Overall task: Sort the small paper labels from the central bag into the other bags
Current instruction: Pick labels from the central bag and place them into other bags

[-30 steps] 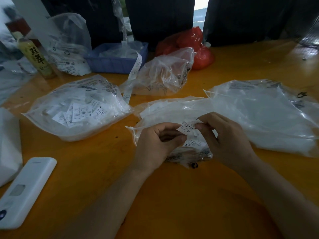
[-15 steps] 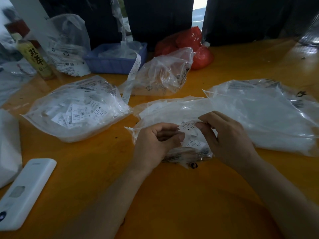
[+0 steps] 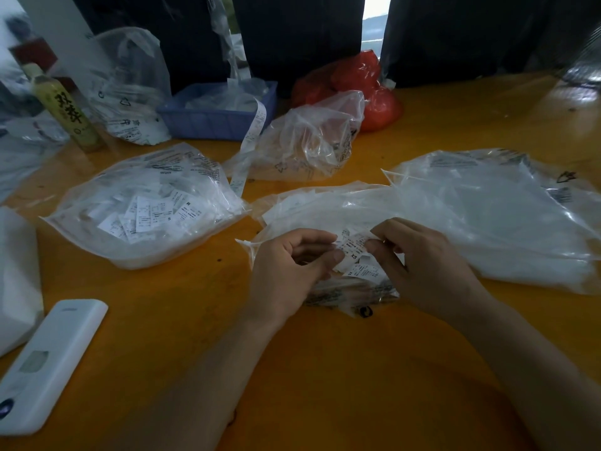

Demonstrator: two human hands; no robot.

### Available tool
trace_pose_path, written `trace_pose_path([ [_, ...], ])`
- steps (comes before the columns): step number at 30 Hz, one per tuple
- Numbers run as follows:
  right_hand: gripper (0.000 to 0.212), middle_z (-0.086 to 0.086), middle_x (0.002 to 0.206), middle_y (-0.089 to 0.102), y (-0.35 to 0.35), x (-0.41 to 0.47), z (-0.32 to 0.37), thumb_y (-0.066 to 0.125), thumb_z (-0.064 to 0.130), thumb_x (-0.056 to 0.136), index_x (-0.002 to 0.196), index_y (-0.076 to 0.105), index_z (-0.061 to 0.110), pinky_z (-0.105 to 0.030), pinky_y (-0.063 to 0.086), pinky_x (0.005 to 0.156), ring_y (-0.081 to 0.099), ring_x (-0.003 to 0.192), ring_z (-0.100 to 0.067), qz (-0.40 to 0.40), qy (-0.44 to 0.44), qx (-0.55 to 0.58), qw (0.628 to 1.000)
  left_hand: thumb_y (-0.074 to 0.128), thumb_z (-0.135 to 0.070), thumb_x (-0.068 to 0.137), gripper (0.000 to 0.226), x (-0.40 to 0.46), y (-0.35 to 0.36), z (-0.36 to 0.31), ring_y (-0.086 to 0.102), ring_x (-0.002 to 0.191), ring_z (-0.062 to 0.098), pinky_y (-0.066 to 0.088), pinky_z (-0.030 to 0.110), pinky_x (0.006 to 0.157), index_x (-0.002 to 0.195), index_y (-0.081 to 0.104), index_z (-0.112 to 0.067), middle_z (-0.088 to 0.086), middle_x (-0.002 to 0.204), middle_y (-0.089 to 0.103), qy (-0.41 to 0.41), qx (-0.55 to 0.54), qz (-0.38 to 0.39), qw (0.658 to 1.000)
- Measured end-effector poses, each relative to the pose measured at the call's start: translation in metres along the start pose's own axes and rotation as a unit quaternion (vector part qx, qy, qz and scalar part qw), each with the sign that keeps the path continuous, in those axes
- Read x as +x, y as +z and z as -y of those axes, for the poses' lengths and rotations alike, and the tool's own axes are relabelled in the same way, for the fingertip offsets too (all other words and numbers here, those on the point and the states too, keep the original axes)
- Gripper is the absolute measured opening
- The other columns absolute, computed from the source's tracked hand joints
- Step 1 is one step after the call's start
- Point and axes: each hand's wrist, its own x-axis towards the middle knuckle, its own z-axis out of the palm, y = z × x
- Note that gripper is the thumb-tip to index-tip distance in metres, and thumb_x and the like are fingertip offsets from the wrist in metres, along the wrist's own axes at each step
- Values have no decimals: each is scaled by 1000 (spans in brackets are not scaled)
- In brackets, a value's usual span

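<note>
Small white paper labels [image 3: 353, 252], now lowered onto the clear central bag [image 3: 325, 206], pinched between both hands' fingertips, left hand [image 3: 289, 271] and right hand [image 3: 422, 265]; sorting ongoing.

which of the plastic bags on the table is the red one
The red bag at the table's far edge, behind the crumpled clear bag. Every other bag in view is clear or whitish plastic; it alone is red.
</note>
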Motion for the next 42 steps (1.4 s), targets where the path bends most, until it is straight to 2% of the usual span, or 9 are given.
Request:
trace_pose_path([
  [4, 21, 17, 74, 48, 2, -1, 4, 61, 22, 100, 84, 49, 26, -16, 39, 61, 51, 67, -5, 23, 16, 9, 1000, 89, -23, 83, 22, -1, 1, 0, 78, 83, 6, 61, 20, 69, 99, 78, -34, -14, 92, 81, 27, 37, -3, 999],
  [12, 24, 18, 70, 54, 3, -1, 1, 59, 25, 101, 78, 54, 23, -12, 44, 56, 58, 71, -3, -12, 85, 34, 996, 87, -18, 85, 24, 0, 0, -1, 81, 88, 18, 65, 28, 78, 107, 78, -23, -1, 94, 83, -30, -45, 2, 999],
  [16, 26, 9, 70, 58, 4, -1, -2, 59, 25, 101, 77, 55, 16, -15, 42, 54, 52, 60, -13, -18, 107, 36, 993, 82, -13, 90, 18, 0, -1, -3, 81, 89, 21, 63, 24, 74, 106, 79, -18, 6, 92, 83, -58, -100, 3, 993],
  [22, 24, 5, 73, 62, 5, -2, 1, 59, 26, 101, 80, 58, 15, -17, 43, 55, 54, 60, -10, -20, 104, 35, 994, 80, -17, 91, 15, 1, -1, -3, 81, 89, 19, 65, 27, 74, 106, 79, -21, 4, 93, 83, -59, -86, 13, 994],
  [28, 31, -7, 77, 69, 2, -2, 6, 55, 39, 97, 83, 61, 12, -41, 52, 58, 63, 68, -25, -65, 147, 92, 983, 86, -47, 72, 31, 1, -1, -5, 78, 102, 13, 60, 22, 82, 98, 80, -31, -3, 100, 83, -35, -73, 4, 997],
  [30, 26, -3, 68, 64, -2, -2, 7, 61, 41, 91, 78, 57, 18, -34, 48, 54, 63, 66, -24, -116, 179, 121, 969, 84, -42, 76, 29, 1, -1, -6, 78, 102, 14, 60, 20, 82, 101, 79, -27, -2, 100, 83, -28, -84, 4, 996],
  [33, 30, -7, 64, 58, -5, -2, 8, 68, 32, 88, 72, 41, 34, -47, 52, 54, 71, 75, -33, -143, 196, 172, 955, 81, -29, 86, 20, 0, -1, -6, 79, 93, 17, 62, 22, 75, 104, 78, -22, 0, 99, 83, -27, -106, -3, 994],
  [38, 39, -8, 63, 53, -1, -4, 7, 59, 4, 97, 110, 43, 36, -21, 33, 37, 45, 41, -11, -62, 146, 200, 967, 84, -39, 77, 23, -2, 2, -11, 78, 82, 16, 62, 36, 72, 99, 82, -32, 3, 101, 83, -45, -147, -1, 988],
  [42, 25, 8, 72, 61, 2, -2, 11, 53, 9, 100, 99, 63, 32, -23, 38, 42, 58, 55, -13, -31, 138, 127, 982, 84, -36, 78, 27, -4, 4, -10, 80, 92, 22, 66, 39, 82, 102, 81, -23, 4, 102, 83, -41, -139, -2, 989],
])
